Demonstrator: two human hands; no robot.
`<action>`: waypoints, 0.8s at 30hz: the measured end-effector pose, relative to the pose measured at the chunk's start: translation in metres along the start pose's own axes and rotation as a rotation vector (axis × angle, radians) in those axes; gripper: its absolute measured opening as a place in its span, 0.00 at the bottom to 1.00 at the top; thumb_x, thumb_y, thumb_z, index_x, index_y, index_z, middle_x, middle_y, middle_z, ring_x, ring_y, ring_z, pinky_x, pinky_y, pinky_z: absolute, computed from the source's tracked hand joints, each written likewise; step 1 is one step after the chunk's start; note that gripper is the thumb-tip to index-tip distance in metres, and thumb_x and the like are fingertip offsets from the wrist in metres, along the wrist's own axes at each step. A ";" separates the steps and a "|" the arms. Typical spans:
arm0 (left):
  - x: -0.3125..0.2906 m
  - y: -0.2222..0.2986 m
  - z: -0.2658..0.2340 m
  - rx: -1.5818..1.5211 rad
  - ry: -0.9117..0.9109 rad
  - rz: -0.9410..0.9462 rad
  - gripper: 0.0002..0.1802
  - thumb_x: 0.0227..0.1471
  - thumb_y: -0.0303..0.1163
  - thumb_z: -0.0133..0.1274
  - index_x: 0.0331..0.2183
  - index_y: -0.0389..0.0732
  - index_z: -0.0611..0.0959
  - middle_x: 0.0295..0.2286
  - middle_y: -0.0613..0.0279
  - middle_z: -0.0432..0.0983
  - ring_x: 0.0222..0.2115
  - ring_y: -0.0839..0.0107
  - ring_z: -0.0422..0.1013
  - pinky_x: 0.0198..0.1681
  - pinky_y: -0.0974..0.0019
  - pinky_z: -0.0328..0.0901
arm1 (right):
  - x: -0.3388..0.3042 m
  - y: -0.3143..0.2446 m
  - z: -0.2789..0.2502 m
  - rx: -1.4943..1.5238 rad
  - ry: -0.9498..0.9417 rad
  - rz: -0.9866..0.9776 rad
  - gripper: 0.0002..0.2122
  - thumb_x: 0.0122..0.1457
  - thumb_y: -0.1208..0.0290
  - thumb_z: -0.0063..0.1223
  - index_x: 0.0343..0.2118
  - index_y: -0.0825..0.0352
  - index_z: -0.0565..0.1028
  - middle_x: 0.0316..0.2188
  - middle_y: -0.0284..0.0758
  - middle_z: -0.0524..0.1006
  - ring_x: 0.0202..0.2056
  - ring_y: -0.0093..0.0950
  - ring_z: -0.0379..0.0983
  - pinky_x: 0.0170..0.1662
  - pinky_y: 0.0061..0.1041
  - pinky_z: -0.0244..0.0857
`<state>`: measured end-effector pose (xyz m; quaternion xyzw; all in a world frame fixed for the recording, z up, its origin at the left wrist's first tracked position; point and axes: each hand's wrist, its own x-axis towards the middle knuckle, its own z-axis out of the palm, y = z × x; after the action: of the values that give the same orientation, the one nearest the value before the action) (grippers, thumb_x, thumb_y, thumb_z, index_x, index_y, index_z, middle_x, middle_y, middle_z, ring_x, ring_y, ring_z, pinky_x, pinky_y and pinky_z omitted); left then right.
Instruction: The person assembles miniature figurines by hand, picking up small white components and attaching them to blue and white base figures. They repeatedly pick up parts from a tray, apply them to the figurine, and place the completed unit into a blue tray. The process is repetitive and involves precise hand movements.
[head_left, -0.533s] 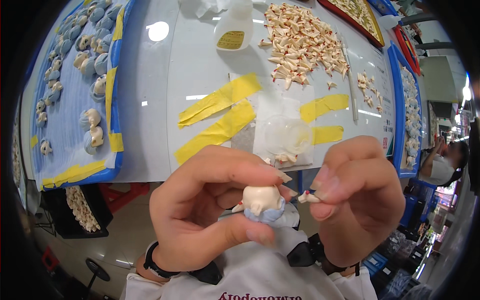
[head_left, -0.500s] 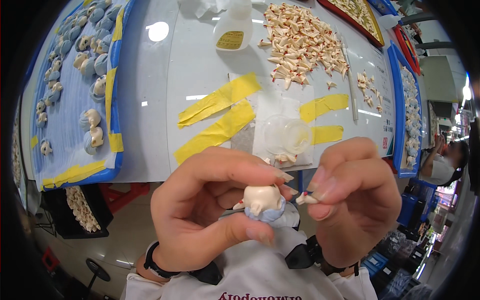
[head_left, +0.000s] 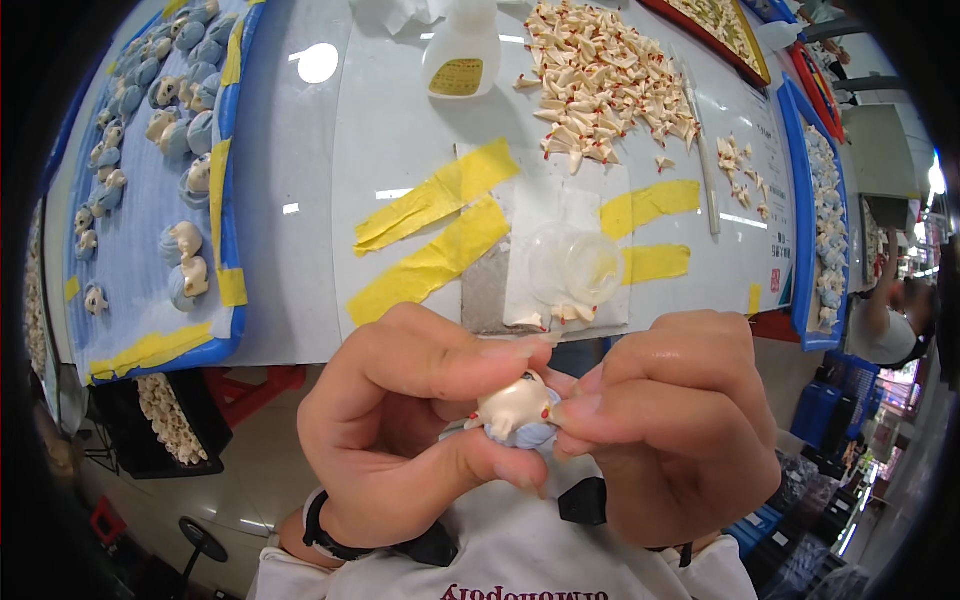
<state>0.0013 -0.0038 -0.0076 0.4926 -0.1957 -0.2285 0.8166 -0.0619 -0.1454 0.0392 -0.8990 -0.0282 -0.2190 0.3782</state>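
Thumb and fingers of my left hand (head_left: pixel 390 430) grip a small cream doll head (head_left: pixel 512 405) with pale blue hair, just in front of the table's near edge. A red-tipped piece shows on its left side. My right hand (head_left: pixel 680 420) is closed in a pinch at the head's right side, its fingertips touching it. Between them is a small cream piece with a red tip (head_left: pixel 548 412), mostly hidden by the fingers. Beyond my hands, a clear plastic cup (head_left: pixel 590 270) stands on white paper (head_left: pixel 530 220), with a few red-tipped pieces beside it.
A heap of cream red-tipped pieces (head_left: pixel 600 90) lies at the back, near a white bottle (head_left: pixel 462 65) and a thin rod (head_left: pixel 705 160). Yellow tape strips (head_left: pixel 430 270) cross the table. Blue-rimmed trays (head_left: pixel 232 200) of doll heads flank it. Another person (head_left: pixel 890 325) is at far right.
My right hand has moved left, bringing the small red-tipped piece from apart to against the doll head. My left hand has tilted the head slightly.
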 end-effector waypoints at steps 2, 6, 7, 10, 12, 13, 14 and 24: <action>0.001 0.003 -0.001 0.035 -0.015 0.031 0.22 0.37 0.29 0.63 0.34 0.37 0.70 0.29 0.53 0.70 0.28 0.69 0.69 0.33 0.69 0.67 | 0.004 -0.001 -0.009 0.037 -0.079 0.028 0.13 0.39 0.74 0.63 0.29 0.63 0.70 0.26 0.35 0.68 0.26 0.23 0.64 0.30 0.19 0.57; 0.017 0.006 -0.004 0.463 -0.210 0.453 0.19 0.35 0.23 0.60 0.34 0.37 0.73 0.31 0.53 0.71 0.30 0.64 0.69 0.34 0.66 0.66 | -0.001 -0.006 -0.015 0.422 -0.080 0.316 0.24 0.39 0.70 0.65 0.38 0.68 0.64 0.34 0.40 0.69 0.33 0.25 0.67 0.38 0.20 0.59; 0.019 0.014 -0.002 0.598 -0.284 0.433 0.16 0.36 0.29 0.62 0.31 0.41 0.77 0.33 0.55 0.71 0.31 0.63 0.69 0.34 0.65 0.65 | -0.008 -0.008 -0.007 0.595 -0.051 0.415 0.27 0.40 0.69 0.65 0.40 0.69 0.62 0.36 0.41 0.68 0.35 0.25 0.67 0.40 0.20 0.59; 0.022 0.030 0.000 1.014 -0.304 0.594 0.15 0.35 0.40 0.61 0.28 0.44 0.80 0.33 0.58 0.71 0.32 0.64 0.68 0.35 0.66 0.64 | -0.006 -0.016 -0.019 0.531 0.052 0.569 0.24 0.43 0.72 0.60 0.41 0.71 0.60 0.35 0.40 0.70 0.36 0.25 0.68 0.39 0.19 0.62; 0.022 0.047 -0.024 1.080 -0.121 0.467 0.22 0.34 0.43 0.60 0.32 0.39 0.79 0.34 0.55 0.71 0.35 0.63 0.67 0.39 0.66 0.62 | -0.014 0.016 -0.058 0.172 0.206 0.403 0.15 0.47 0.69 0.54 0.35 0.72 0.66 0.31 0.38 0.69 0.30 0.24 0.65 0.35 0.19 0.60; 0.033 0.061 -0.041 1.156 0.028 0.530 0.22 0.41 0.39 0.58 0.37 0.35 0.75 0.37 0.52 0.69 0.37 0.62 0.67 0.40 0.65 0.61 | -0.012 0.024 -0.087 -0.094 0.342 0.446 0.13 0.51 0.67 0.49 0.35 0.71 0.67 0.30 0.34 0.68 0.29 0.20 0.62 0.34 0.15 0.55; 0.039 0.079 -0.064 1.239 0.125 0.385 0.17 0.48 0.31 0.50 0.40 0.33 0.72 0.40 0.52 0.68 0.39 0.64 0.66 0.42 0.65 0.60 | -0.025 0.049 -0.126 -0.324 0.377 0.557 0.09 0.52 0.72 0.46 0.36 0.69 0.68 0.29 0.30 0.68 0.29 0.17 0.60 0.34 0.13 0.54; 0.075 0.120 -0.120 1.576 0.116 -0.055 0.16 0.46 0.23 0.47 0.41 0.40 0.71 0.42 0.56 0.67 0.39 0.61 0.65 0.44 0.65 0.58 | -0.083 0.141 -0.242 -0.734 0.030 0.823 0.17 0.46 0.79 0.44 0.42 0.65 0.67 0.39 0.31 0.67 0.37 0.24 0.61 0.42 0.21 0.56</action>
<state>0.1494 0.0890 0.0540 0.9418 -0.2448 -0.0163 0.2299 -0.1967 -0.4040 0.0598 -0.9055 0.4091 -0.0615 0.0946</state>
